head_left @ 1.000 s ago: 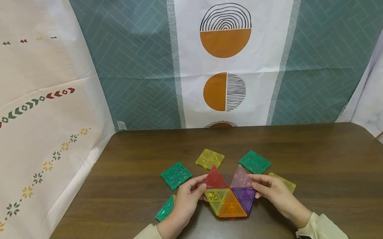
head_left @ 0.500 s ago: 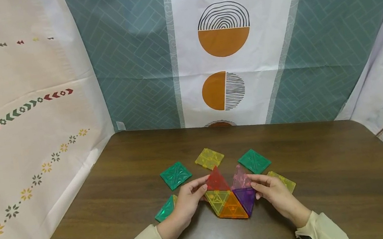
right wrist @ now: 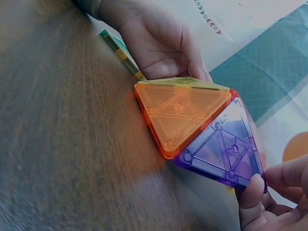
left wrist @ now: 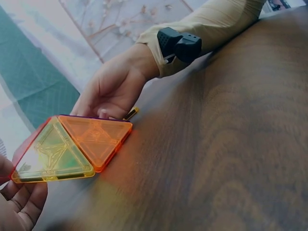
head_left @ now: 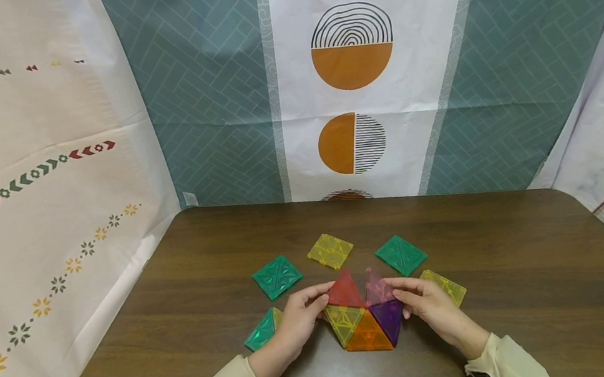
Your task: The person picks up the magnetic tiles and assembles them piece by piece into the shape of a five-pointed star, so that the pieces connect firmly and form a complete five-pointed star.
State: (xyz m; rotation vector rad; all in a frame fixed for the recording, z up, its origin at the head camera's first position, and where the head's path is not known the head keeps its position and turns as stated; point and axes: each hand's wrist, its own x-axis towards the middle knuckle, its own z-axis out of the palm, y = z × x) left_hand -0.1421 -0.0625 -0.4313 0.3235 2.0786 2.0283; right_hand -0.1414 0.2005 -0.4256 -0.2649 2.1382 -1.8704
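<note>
Several translucent triangular magnetic tiles are joined edge to edge in a fan: red (head_left: 345, 290), yellow (head_left: 345, 323), orange (head_left: 368, 333), purple (head_left: 388, 319) and pink (head_left: 376, 287). In the head view, my left hand (head_left: 298, 318) pinches the fan's left side where red meets yellow. On the other side, thumb and fingers of my right hand (head_left: 435, 307) grip the pink and purple tiles. A narrow gap separates the red and pink tiles at the far side. Both wrist views show the fan bent out of flat, with the orange tile (right wrist: 183, 115) tilted against the purple one (right wrist: 224, 147).
Flat green diamond-shaped pieces (head_left: 278, 277) lie on the brown table (head_left: 132, 373) beyond the hands, left and right. A yellow one (head_left: 330, 251) sits between them. Another yellow piece (head_left: 445, 287) is behind my right hand, and a green-and-yellow piece (head_left: 260, 330) beside my left wrist.
The red and pink tiles have swung towards each other, narrowing the gap, and the fan has folded more. The orange tile has shifted slightly towards me. Both hands keep their grip.
</note>
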